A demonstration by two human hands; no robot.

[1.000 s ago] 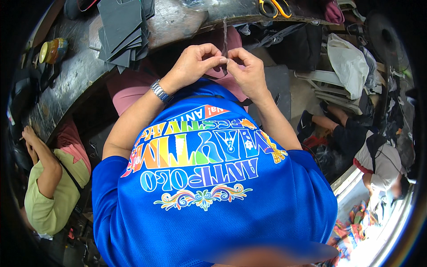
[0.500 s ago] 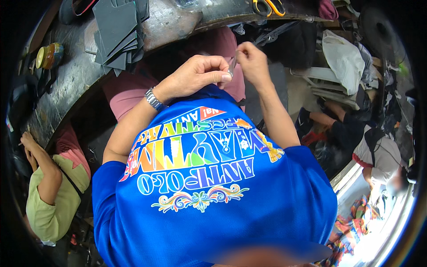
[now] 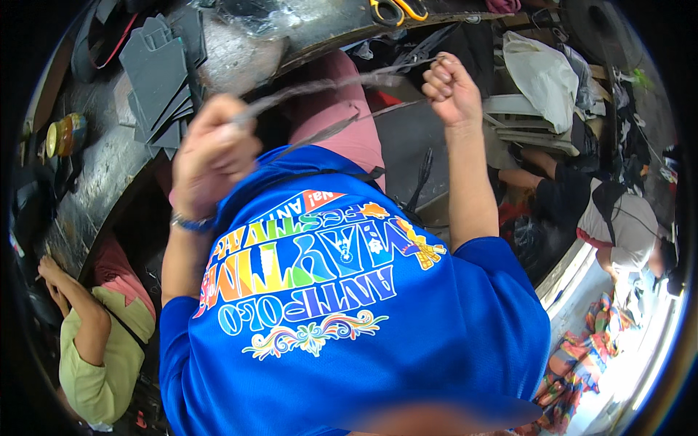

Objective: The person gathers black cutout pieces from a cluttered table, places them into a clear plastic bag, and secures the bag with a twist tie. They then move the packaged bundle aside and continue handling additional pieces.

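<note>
A thin, translucent grey strip, like twisted plastic, (image 3: 320,84) is stretched between my two hands, above my lap. My left hand (image 3: 214,152) is smeared by motion, but its fingers are curled round the strip's left end. Raised on the other side, my right hand (image 3: 456,89) makes a fist round the strip's right end. A second slack strand (image 3: 331,131) runs lower, from near my left wrist toward my right hand. Whether both strands are one loop I cannot tell.
Stacked dark grey cut sheets (image 3: 153,76) lie on the black bench (image 3: 109,174), by a small jar (image 3: 65,136). Scissors with orange and black handles (image 3: 396,10) rest at its edge. A co-worker in light green (image 3: 102,363) sits left; another person (image 3: 629,221) is at right.
My hands were close together, pinching something small; they have moved far apart, left hand down and left, right hand up and right. The strip now spans between them.
</note>
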